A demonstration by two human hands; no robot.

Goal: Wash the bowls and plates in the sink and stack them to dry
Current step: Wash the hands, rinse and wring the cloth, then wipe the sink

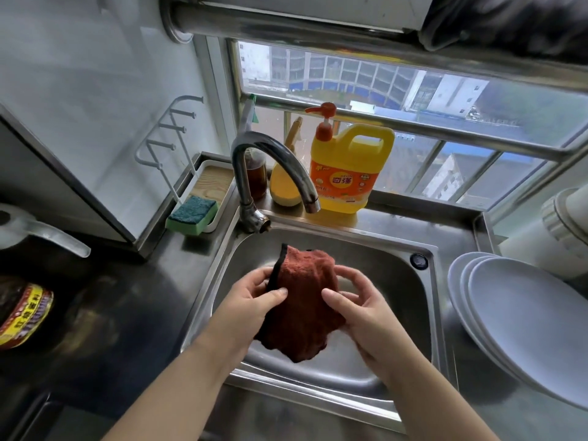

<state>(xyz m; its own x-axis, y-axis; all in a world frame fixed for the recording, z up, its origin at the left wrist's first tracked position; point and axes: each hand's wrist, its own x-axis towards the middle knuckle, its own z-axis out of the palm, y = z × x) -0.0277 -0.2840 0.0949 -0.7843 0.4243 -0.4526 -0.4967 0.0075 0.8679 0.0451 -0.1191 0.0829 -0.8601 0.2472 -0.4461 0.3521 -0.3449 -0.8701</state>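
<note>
Holding a rust-red terry dishcloth (305,297) over the stainless steel sink (426,316), left hand (254,296) and right hand (356,308) both pinch it, while round white plates (521,316) sit stacked at 3 o'clock, so washing looks nearly done.

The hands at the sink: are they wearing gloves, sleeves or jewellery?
No. The left hand and right hand are bare, without gloves. Both forearms are uncovered as far as the frame shows, with no sleeve in view. No ring, watch or bracelet is visible.

L hand (254,296) + R hand (359,308) hold cloth (302,300) | over sink (397,265) (plates (515,310) stacked right)
</note>
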